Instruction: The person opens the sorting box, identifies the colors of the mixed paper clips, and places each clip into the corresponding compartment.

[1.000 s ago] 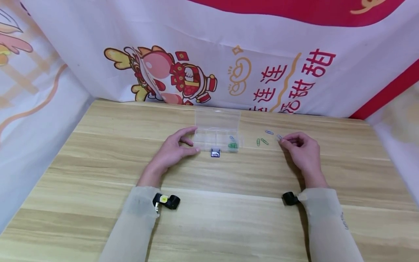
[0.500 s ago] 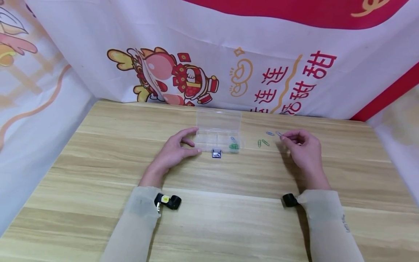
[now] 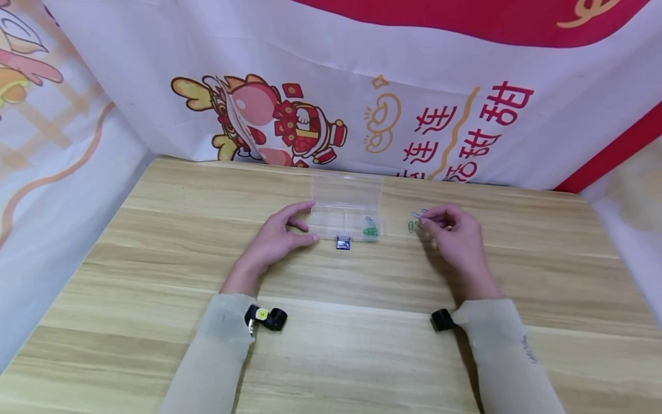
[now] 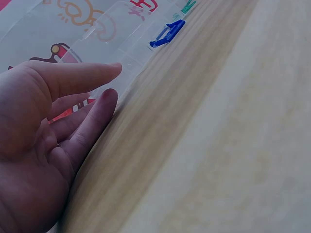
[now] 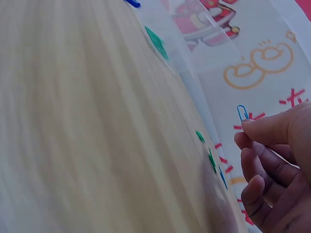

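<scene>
My right hand (image 3: 455,236) pinches a blue paper clip (image 5: 242,112) between thumb and index finger. In the head view it hovers over the loose clips to the right of a clear plastic box. One green paper clip (image 3: 411,226) shows there, with another green one and a blue one partly covered by the fingers. The box (image 3: 327,221) stands open, its transparent lid (image 3: 346,188) raised at the back. Green clips (image 3: 370,232) and a blue one lie in its right compartment. My left hand (image 3: 276,236) holds the box's left end, thumb at the front corner, index finger at the back.
A blue latch (image 3: 343,242) sticks out from the box's front edge. The wooden table (image 3: 351,351) ends at a white printed cloth (image 3: 331,52) behind the box. Wrist cameras (image 3: 443,319) sit at both cuffs.
My right hand has lifted the blue paper clip and moved left with it, now over the loose clips. The left hand and the box stay in place; the head view shifts slightly.
</scene>
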Tool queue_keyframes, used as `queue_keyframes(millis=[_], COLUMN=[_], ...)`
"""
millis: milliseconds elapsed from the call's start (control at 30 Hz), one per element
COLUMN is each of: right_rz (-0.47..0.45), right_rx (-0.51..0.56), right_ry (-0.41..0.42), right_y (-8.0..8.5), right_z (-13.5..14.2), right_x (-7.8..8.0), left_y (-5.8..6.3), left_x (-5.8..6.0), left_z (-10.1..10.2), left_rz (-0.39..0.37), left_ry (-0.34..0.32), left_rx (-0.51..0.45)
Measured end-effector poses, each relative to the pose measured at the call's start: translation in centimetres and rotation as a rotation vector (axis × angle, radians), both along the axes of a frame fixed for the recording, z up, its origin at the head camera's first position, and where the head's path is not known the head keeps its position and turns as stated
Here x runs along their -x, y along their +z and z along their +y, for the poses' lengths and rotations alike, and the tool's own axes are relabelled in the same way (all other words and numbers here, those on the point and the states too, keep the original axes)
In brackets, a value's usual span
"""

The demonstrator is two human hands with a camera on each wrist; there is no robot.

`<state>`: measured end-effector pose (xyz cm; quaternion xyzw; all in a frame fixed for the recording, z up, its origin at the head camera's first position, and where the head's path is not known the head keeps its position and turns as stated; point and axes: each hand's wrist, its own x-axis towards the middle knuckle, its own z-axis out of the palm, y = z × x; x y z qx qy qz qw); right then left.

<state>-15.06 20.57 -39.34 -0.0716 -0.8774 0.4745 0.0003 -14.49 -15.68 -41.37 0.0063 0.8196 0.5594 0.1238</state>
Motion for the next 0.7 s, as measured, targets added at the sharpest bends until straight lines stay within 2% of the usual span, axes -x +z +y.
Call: queue_keyframes(millis=[133, 700], right_rz=[0.030, 0.031], right_rx=[-0.002, 0.024], right_ry=[0.025, 0.116], right_y=[-0.2, -0.6], right_z=[-1.2, -5.6], right_x=[0.3, 1.2], left_y=[0.0, 0.1], left_x=[0.0, -0.1], left_z=[0.0, 0.1], left_rz=[0.006, 0.000], left_ry=[0.001, 0.005], left_rx=[0.003, 0.010])
